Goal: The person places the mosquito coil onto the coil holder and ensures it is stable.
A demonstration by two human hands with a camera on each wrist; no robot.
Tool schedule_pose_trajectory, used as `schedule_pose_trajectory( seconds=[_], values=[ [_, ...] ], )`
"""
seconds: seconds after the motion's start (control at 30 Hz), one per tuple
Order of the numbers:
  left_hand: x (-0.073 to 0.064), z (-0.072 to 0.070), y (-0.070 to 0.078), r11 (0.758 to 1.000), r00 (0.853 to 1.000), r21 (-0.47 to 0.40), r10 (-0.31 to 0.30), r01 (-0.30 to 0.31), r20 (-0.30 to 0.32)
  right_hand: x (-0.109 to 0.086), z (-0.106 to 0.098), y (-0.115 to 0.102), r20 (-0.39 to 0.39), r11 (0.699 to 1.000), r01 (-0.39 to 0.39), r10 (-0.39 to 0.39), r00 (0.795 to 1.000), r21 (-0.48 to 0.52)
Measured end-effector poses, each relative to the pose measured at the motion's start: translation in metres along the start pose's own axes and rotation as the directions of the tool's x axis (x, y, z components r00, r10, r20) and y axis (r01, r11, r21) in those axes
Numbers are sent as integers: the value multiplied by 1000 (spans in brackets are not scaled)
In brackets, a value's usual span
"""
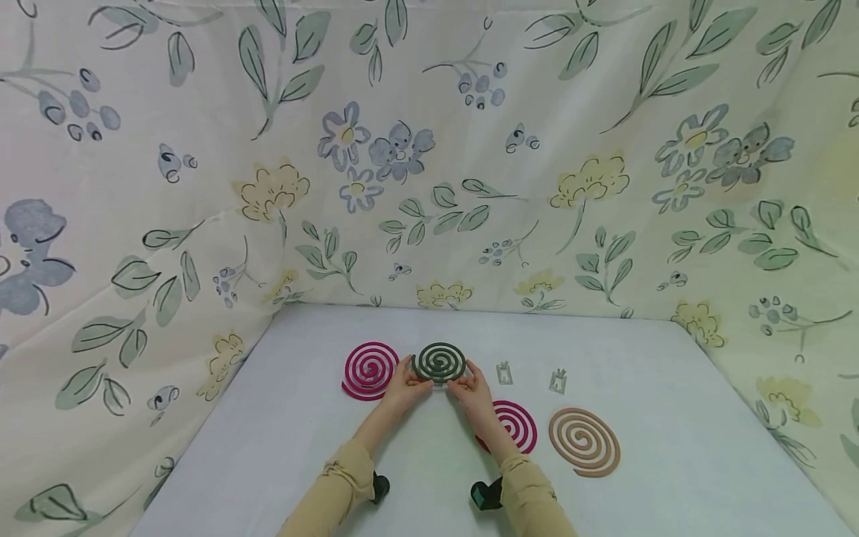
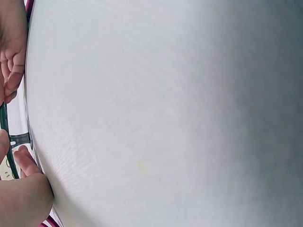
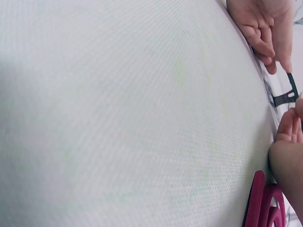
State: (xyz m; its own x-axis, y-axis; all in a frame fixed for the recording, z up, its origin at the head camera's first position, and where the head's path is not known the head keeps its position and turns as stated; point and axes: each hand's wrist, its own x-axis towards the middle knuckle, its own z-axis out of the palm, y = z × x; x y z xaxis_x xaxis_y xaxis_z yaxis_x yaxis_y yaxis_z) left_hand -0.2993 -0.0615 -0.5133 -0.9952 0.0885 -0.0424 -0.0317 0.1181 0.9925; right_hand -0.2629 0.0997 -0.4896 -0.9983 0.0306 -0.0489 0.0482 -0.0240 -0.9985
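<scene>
Both hands hold a dark green mosquito coil [image 1: 439, 362] level between them, near the middle of the table. My left hand [image 1: 404, 386] pinches its left edge, and my right hand [image 1: 472, 389] pinches the right edge. Under the coil, a small dark stand [image 2: 20, 139] shows side-on in the left wrist view; the same stand [image 3: 284, 99] appears in the right wrist view. Whether the coil is fixed on it, I cannot tell. Just left of my left hand is a magenta coil [image 1: 370, 368], with something grey beneath its centre.
A second magenta coil [image 1: 535, 432] lies partly hidden under my right forearm. Farther right is a tan coil [image 1: 581, 437]. Two small grey metal stands [image 1: 505, 373] lie flat to the right of my hands. A floral cloth [image 1: 443, 246] hangs behind the white table [image 1: 268, 447].
</scene>
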Motion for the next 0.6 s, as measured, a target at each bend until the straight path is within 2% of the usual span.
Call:
schedule_pose_trajectory(
  seconds=[0.3,0.6],
  values=[
    [0,0,1,1000,1000,2,-7,7,-3,20,-3,27,-9,1000,-4,4,1000,3],
    [-4,0,6,1000,1000,13,-21,21,-12,22,-3,31,-22,1000,3,-4,1000,-12]
  ],
)
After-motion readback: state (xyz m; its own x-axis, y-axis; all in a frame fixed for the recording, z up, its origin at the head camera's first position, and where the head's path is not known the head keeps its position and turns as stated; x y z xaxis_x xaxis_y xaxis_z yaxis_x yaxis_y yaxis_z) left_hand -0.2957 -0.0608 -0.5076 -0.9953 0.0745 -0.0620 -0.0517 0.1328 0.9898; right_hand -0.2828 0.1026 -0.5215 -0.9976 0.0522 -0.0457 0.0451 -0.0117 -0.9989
